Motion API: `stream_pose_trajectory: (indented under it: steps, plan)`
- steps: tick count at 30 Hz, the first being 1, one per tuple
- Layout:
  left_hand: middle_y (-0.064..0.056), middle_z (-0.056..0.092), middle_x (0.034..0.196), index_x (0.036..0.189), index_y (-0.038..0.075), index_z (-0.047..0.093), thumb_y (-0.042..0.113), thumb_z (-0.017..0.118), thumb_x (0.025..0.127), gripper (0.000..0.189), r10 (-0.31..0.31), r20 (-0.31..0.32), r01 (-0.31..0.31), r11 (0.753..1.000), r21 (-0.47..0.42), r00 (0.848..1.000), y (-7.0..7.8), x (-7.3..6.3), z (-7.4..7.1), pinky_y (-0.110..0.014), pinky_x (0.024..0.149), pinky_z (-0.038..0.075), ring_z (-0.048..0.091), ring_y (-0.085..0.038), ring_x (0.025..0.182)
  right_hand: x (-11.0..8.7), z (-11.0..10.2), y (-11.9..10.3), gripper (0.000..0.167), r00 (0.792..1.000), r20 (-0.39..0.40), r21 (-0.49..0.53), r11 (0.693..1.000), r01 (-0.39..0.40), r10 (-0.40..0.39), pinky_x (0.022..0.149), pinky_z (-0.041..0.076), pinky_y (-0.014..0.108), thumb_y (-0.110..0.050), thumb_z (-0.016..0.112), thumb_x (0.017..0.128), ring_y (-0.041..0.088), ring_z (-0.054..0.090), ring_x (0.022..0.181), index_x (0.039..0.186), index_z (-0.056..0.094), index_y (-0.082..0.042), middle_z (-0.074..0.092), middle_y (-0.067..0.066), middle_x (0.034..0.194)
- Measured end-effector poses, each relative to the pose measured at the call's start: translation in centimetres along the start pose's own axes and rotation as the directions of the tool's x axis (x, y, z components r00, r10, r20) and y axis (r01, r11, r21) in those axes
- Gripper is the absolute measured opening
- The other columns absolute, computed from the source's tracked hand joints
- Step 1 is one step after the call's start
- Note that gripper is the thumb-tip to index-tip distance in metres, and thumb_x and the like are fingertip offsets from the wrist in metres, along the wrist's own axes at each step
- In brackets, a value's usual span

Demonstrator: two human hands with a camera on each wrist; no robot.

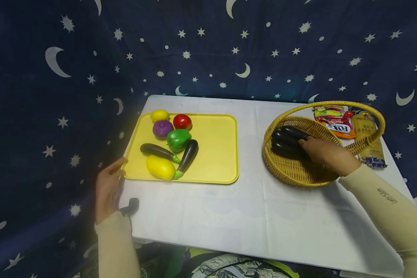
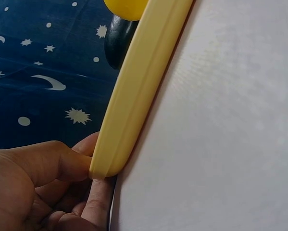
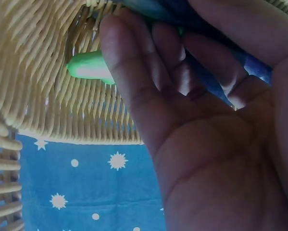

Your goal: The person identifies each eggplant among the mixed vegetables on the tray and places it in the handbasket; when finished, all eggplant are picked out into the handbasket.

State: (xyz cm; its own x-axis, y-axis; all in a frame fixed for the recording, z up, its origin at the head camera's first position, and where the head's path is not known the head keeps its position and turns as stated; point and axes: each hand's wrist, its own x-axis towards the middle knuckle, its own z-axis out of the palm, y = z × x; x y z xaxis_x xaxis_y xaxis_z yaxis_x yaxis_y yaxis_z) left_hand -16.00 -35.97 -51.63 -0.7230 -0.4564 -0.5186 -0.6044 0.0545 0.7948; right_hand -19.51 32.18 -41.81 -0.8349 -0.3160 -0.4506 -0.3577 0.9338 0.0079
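At the near left corner of the yellow tray (image 1: 215, 154), my left hand (image 1: 108, 185) pinches the rim; in the left wrist view its thumb lies over the corner (image 2: 117, 110) and a finger sits beneath. My right hand (image 1: 328, 154) reaches into the wicker basket (image 1: 281, 173), with thumb and fingers at the right end of a dark eggplant (image 1: 293, 132). Another eggplant (image 1: 286, 150) lies beside it. In the right wrist view a green eggplant cap (image 3: 88, 66) shows past the fingers, which hide most of the eggplants.
The tray bears two eggplants (image 1: 189, 154), a yellow mango-like fruit (image 1: 160, 167), a green pepper (image 1: 178, 139), a purple onion-like piece (image 1: 162, 128), a tomato (image 1: 182, 121) and a lemon (image 1: 159, 115). Behind the basket's arched handle (image 1: 333, 103) lie a FOX'S packet (image 1: 337, 125) and a golden packet (image 1: 366, 135).
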Motion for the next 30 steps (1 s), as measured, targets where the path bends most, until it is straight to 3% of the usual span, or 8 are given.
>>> stream_pose_trajectory:
  steps: [11,25,30]
  plan:
    - [0.007,0.043,0.171,0.148,0.032,0.065,0.004,0.053,0.104,0.053,0.018,0.004,-0.018,1.0,0.025,1.0,-0.1,0.1,-0.2,-0.043,0.138,0.022,0.028,-0.017,0.165,-0.1,-0.1,-0.5,0.031,0.999,0.039,-0.031,0.999,-0.011,0.012,0.077,0.062,0.06,0.01,0.064,0.096,0.042,0.07,0.091,0.122,0.046,0.01,0.057,0.035,0.108]
    - [0.009,0.038,0.173,0.148,0.034,0.064,0.007,0.052,0.105,0.052,0.015,0.038,-0.016,1.0,0.014,0.999,0.0,-0.3,-0.4,-0.044,0.138,0.022,0.024,-0.018,0.166,-0.4,0.0,-0.9,0.035,0.997,0.041,-0.021,0.998,-0.064,0.065,0.085,0.06,0.062,0.008,0.063,0.096,0.045,0.064,0.091,0.12,0.038,0.01,0.052,0.037,0.106]
    - [0.009,0.035,0.175,0.147,0.037,0.065,0.009,0.053,0.105,0.051,0.015,0.034,-0.016,0.999,0.034,0.999,-0.1,-0.2,-0.5,-0.044,0.139,0.016,0.022,-0.017,0.167,-0.6,0.1,-1.0,0.034,0.999,-0.001,-0.008,0.999,-0.049,0.049,0.08,0.06,0.061,0.008,0.061,0.096,0.045,0.062,0.087,0.118,0.036,0.009,0.051,0.037,0.105]
